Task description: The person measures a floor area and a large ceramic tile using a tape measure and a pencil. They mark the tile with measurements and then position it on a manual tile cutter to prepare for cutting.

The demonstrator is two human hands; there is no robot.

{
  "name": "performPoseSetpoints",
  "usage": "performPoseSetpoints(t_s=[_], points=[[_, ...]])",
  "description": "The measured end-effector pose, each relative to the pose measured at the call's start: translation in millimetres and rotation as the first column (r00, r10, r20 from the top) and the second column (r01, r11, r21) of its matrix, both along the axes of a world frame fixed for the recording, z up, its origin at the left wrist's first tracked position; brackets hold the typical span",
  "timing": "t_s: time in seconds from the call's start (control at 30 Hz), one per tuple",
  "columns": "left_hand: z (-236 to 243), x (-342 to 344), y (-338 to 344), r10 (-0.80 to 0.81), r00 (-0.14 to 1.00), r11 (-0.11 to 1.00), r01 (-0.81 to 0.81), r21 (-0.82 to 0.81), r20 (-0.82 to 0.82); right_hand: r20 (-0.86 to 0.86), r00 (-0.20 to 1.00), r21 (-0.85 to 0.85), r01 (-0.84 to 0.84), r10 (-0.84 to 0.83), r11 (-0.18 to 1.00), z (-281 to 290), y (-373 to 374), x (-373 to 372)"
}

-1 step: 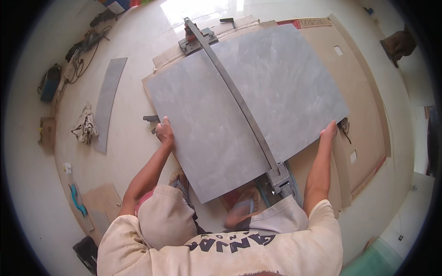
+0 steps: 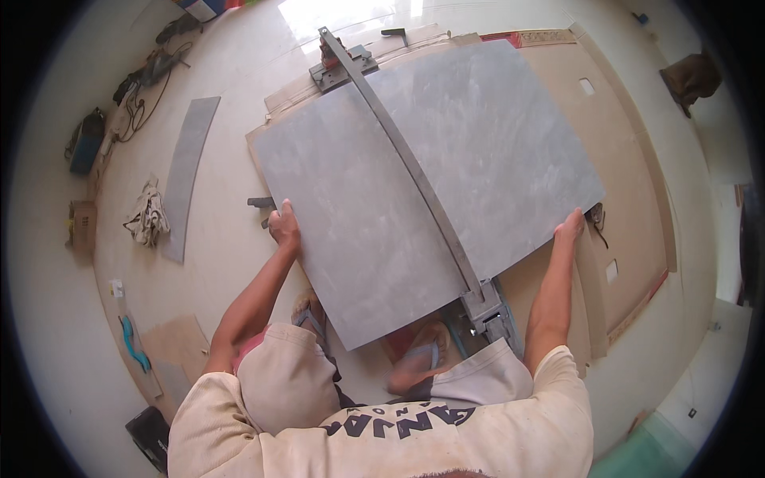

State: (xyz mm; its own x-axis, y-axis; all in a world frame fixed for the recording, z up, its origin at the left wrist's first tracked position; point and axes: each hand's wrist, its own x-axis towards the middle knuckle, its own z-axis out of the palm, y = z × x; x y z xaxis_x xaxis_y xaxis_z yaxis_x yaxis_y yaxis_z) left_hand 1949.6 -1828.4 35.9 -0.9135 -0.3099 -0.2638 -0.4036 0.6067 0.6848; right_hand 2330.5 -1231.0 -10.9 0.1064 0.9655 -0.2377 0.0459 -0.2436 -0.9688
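A large grey tile [image 2: 343, 215] lies beneath the long metal rail [image 2: 414, 171] of a manual tile cutter, which crosses it at a slant. My left hand [image 2: 284, 225] grips the tile's left edge, thumb on top and the other fingers partly hidden. At the near right corner, my right hand [image 2: 570, 226] holds the edge, its fingers mostly under the tile. The cutter's near end [image 2: 488, 315] sits between my legs, and its far end [image 2: 344, 70] shows past the tile's far edge. Most of the cutter's base is hidden under the tile.
Flattened cardboard [image 2: 621, 159] spreads under and right of the tile. On the left lie a narrow grey tile strip [image 2: 190, 179], a crumpled cloth [image 2: 147, 213] and corded power tools [image 2: 143, 84]. A black handle [image 2: 394, 35] rests beyond the far edge. My sandalled foot [image 2: 430, 350] is close to the near edge.
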Motion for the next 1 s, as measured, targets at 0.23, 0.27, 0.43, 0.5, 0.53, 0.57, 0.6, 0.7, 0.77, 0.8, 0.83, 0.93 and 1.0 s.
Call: performPoseSetpoints(t_s=[0.23, 0.27, 0.43, 0.5, 0.53, 0.57, 0.6, 0.7, 0.77, 0.8, 0.83, 0.93, 1.0], points=[[28, 15, -29, -0.002, 1.0, 0.999, 0.002, -0.05, 0.005, -0.084, 0.993, -0.21, 0.062, -0.082, 0.976, 6, -38, 12], [35, 13, -37, 0.001, 1.0, 0.998, 0.0, -0.056, 0.029, -0.114, 0.992, -0.259, 0.013, -0.044, 0.966, 23, -59, 1], [20, 14, -35, 0.018, 0.997, 0.988, -0.007, 0.155, -0.072, -0.098, 0.991, -0.2, 0.066, -0.087, 0.977, 34, -59, 18], [34, 12, -30, 0.02, 0.999, 0.943, -0.005, 0.333, -0.043, -0.029, 0.994, -0.18, 0.096, -0.103, 0.979, 37, -69, 17], [38, 10, -29, 0.019, 0.997, 0.946, 0.005, 0.324, -0.072, -0.079, 0.993, -0.194, 0.068, -0.085, 0.979, 39, -70, 16], [39, 10, -34, 0.032, 0.997, 0.941, -0.008, 0.337, -0.065, -0.129, 0.989, -0.207, 0.039, -0.066, 0.978, 41, -72, 17], [41, 14, -40, 0.044, 0.997, 0.936, -0.021, 0.35, -0.058, -0.177, 0.983, -0.217, 0.009, -0.048, 0.976, 44, -74, 19], [44, 19, -57, 0.056, 0.995, 0.925, -0.021, 0.38, -0.08, -0.161, 0.984, -0.237, 0.037, -0.077, 0.971, 52, -85, 12], [44, 24, -68, 0.057, 0.994, 0.923, -0.016, 0.384, -0.094, -0.153, 0.984, -0.222, 0.057, -0.093, 0.973, 54, -103, 7], [45, 24, -75, 0.056, 0.993, 0.924, -0.013, 0.382, -0.103, -0.149, 0.984, -0.214, 0.067, -0.101, 0.974, 55, -111, 4], [44, 23, -80, 0.055, 0.992, 0.923, -0.008, 0.385, -0.11, -0.133, 0.988, -0.199, 0.056, -0.084, 0.978, 55, -116, 6], [34, 23, -100, 0.074, 0.992, 0.912, -0.027, 0.409, -0.098, -0.112, 0.991, -0.18, 0.048, -0.069, 0.983, 55, -127, 5], [29, 25, -114, 0.077, 0.99, 0.91, -0.021, 0.415, -0.118, -0.136, 0.985, -0.201, 0.077, -0.106, 0.977, 57, -133, 1]])
